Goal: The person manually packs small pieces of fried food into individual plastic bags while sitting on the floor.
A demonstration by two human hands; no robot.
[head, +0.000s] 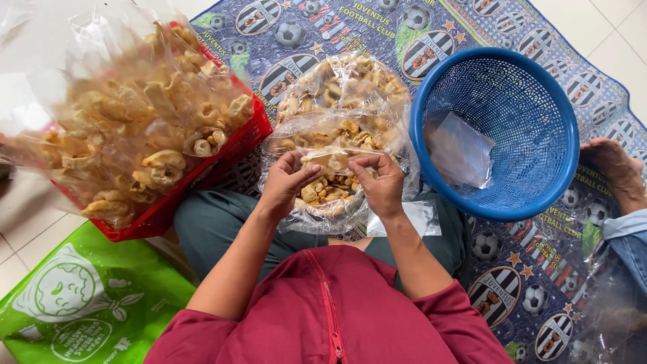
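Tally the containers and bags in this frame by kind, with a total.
Baskets: 2, a blue round basket and a red basket.
Clear bags of fried crackers: 3, a big bag in the red one, a middle bag, and a small bag held by the left hand and right hand.
Green tote bags: 1.
Total: 6

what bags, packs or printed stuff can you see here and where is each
Small clear bag of fried crackers: centre, pinched by left hand and right hand.
Large clear cracker bag: upper left, in red crate.
Green printed bag: bottom left.
Empty clear bag: inside blue basket.
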